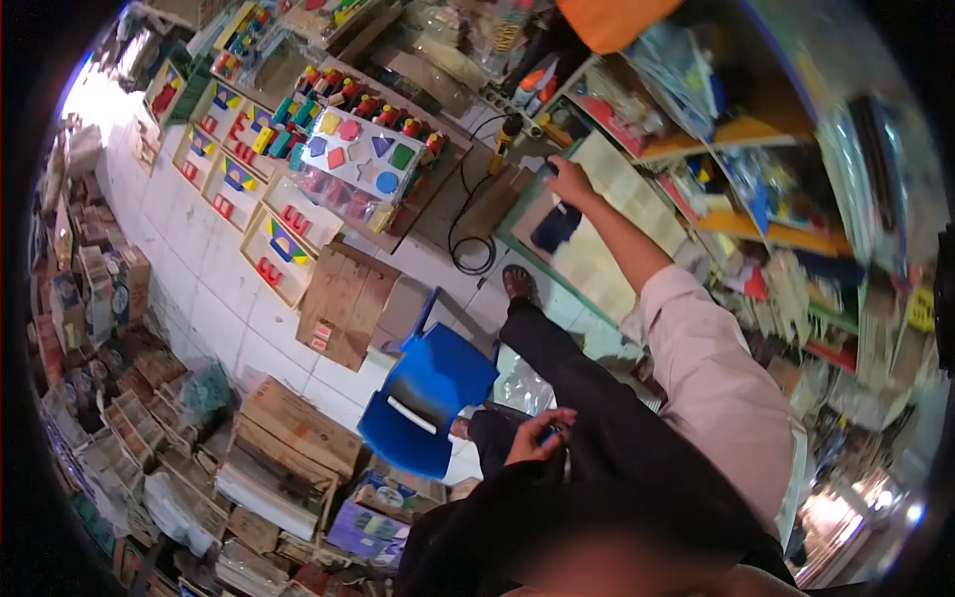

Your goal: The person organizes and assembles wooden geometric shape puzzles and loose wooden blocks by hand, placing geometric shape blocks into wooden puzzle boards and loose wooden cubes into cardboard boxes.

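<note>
Two hands of ours, well apart.
Our right hand [569, 186] is over the pale surface [622, 214], the dark piece [556, 230] near its wrist; our left hand [540, 438] curls; we cannot tell either grip.

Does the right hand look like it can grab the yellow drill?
Probably yes. The right hand is near the yellow drill and nothing seems to block it, though its fingers may hold something dark.

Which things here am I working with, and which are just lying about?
Seemingly in use:
green-edged work surface, by your right hand
dark piece on it

Seemingly just lying about:
blue chair
yellow-and-black drill
coloured-shapes board
</note>
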`<state>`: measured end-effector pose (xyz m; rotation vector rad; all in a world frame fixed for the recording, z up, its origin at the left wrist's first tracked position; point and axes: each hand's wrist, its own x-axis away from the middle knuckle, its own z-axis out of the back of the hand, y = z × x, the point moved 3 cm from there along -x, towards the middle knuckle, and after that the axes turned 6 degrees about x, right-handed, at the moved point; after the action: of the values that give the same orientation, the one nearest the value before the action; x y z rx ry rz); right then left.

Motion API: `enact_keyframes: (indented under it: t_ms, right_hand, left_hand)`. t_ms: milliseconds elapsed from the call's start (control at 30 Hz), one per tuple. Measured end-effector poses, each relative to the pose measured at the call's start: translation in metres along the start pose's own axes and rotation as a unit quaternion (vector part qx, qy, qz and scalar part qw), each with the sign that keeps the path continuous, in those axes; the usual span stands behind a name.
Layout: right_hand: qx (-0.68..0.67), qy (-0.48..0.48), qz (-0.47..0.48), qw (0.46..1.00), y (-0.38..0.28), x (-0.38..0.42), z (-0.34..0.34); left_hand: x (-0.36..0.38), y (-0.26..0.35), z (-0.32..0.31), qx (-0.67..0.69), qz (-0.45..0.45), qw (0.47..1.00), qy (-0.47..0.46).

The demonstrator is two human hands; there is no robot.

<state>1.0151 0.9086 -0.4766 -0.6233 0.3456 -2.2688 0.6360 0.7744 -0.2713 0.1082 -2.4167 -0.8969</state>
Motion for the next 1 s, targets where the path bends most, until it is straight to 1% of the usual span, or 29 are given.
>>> enact_keyframes:
  t_ms: [33,67,100,133,200,233,300,333,367,433,467,533,567,600,633,667,700,767,800,833,900,933,967,1000]
  right_hand:
    - [0.015,-0.005,-0.021,1.0,0.015,-0.041,-0.01]
    - [0.05,0.044,-0.001,0.998,0.029,-0.078,-0.02]
    - [0.072,0.038,-0.024,0.996,0.04,-0.114,-0.029]
    - [0.075,0.05,-0.042,0.995,0.05,-0.145,-0.036]
    - [0.078,0.042,-0.073,0.993,0.058,-0.193,-0.043]
    - [0.072,0.031,-0.096,0.992,0.066,-0.219,-0.051]
    - [0.063,0.058,-0.156,0.984,0.075,-0.256,-0.061]
    - [0.116,0.073,-0.15,0.979,0.087,-0.279,-0.072]
    - [0.153,0.115,-0.099,0.977,0.106,-0.303,-0.09]
    - [0.143,0.023,-0.15,0.978,0.102,-0.322,-0.088]
    - [0.143,0.021,-0.149,0.978,0.102,-0.335,-0.092]
    - [0.142,-0.021,-0.205,0.968,0.118,-0.363,-0.109]
    - [0.143,-0.022,-0.208,0.967,0.127,-0.374,-0.116]
    - [0.141,0.019,-0.161,0.976,0.133,-0.385,-0.122]
    - [0.139,0.06,-0.114,0.982,0.137,-0.395,-0.129]
    - [0.168,0.062,-0.114,0.977,0.143,-0.404,-0.136]
    - [0.168,0.058,-0.116,0.977,0.148,-0.409,-0.143]
    - [0.187,0.091,-0.107,0.972,0.154,-0.413,-0.149]
    - [0.134,0.111,-0.127,0.977,0.146,-0.4,-0.144]
    - [0.134,0.106,-0.13,0.977,0.144,-0.387,-0.143]
    - [0.057,0.224,-0.066,0.971,0.13,-0.363,-0.129]
    - [0.074,0.293,-0.025,0.953,0.119,-0.346,-0.122]
    - [0.073,0.295,-0.025,0.952,0.111,-0.33,-0.111]
    - [0.08,0.284,0.001,0.955,0.098,-0.31,-0.098]
  left_hand:
    - [-0.014,-0.017,0.003,0.046,0.01,0.999,0.02]
    - [-0.028,-0.022,0.006,-0.015,0.018,0.999,0.047]
    - [-0.04,-0.029,0.009,-0.077,0.028,0.994,0.073]
    - [-0.047,-0.051,0.013,-0.07,0.031,0.994,0.079]
    - [-0.061,-0.102,0.021,0.1,-0.006,0.993,0.067]
    - [-0.067,-0.117,0.026,0.147,-0.004,0.986,0.072]
    - [-0.078,-0.135,0.033,0.198,0.023,0.975,0.102]
    - [-0.084,-0.14,0.037,0.209,0.035,0.97,0.118]
    - [-0.091,-0.145,0.041,0.218,0.045,0.966,0.134]
    - [-0.102,-0.156,0.048,0.235,0.059,0.957,0.158]
    - [-0.107,-0.163,0.051,0.245,0.065,0.953,0.167]
    - [-0.118,-0.172,0.057,0.26,0.077,0.946,0.179]
    - [-0.122,-0.175,0.061,0.265,0.082,0.943,0.184]
    - [-0.124,-0.179,0.063,0.271,0.088,0.94,0.189]
    - [-0.125,-0.182,0.065,0.275,0.095,0.937,0.195]
    - [-0.125,-0.185,0.065,0.281,0.099,0.934,0.198]
    - [-0.125,-0.186,0.066,0.286,0.104,0.931,0.203]
    - [-0.122,-0.188,0.066,0.294,0.11,0.926,0.21]
    - [-0.118,-0.187,0.064,0.296,0.113,0.924,0.213]
    - [-0.116,-0.186,0.064,0.299,0.115,0.923,0.214]
    - [-0.108,-0.183,0.062,0.298,0.114,0.923,0.214]
    - [-0.103,-0.182,0.06,0.298,0.11,0.924,0.213]
    - [-0.097,-0.18,0.06,0.298,0.105,0.925,0.211]
    - [-0.091,-0.178,0.058,0.297,0.098,0.927,0.208]
